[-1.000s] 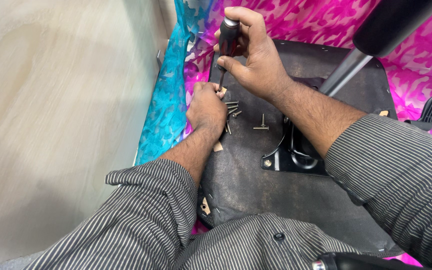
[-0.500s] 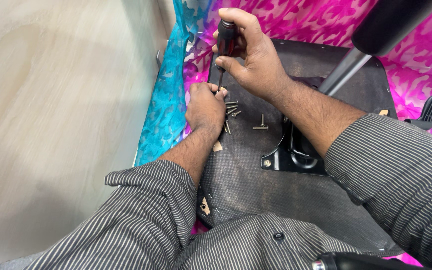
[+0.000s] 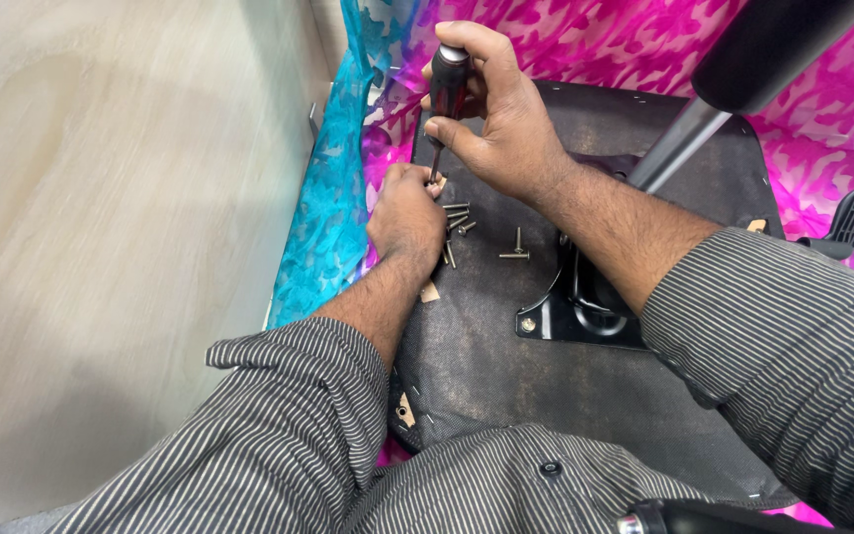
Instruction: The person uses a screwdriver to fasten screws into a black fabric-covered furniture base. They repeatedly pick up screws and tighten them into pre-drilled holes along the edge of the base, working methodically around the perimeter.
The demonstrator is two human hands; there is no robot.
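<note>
My right hand (image 3: 496, 124) grips a screwdriver (image 3: 446, 87) with a dark red and black handle, held upright, its tip pointing down at the left edge of an upturned chair seat base (image 3: 486, 346) covered in black fabric. My left hand (image 3: 407, 218) is curled just below the tip, its fingers pinched around something small that I cannot make out. Several loose screws (image 3: 459, 220) lie on the fabric beside my left hand, and one more screw (image 3: 516, 245) lies a little to the right.
A black metal plate (image 3: 575, 307) with a grey gas cylinder (image 3: 679, 143) sits on the seat base. A pink and turquoise patterned cloth (image 3: 333, 213) lies under the seat. Pale wood flooring (image 3: 101, 227) spreads on the left. A black lever (image 3: 847, 222) shows at the right.
Both hands hold almost the same place; the screwdriver handle has tilted very slightly in my right hand.
</note>
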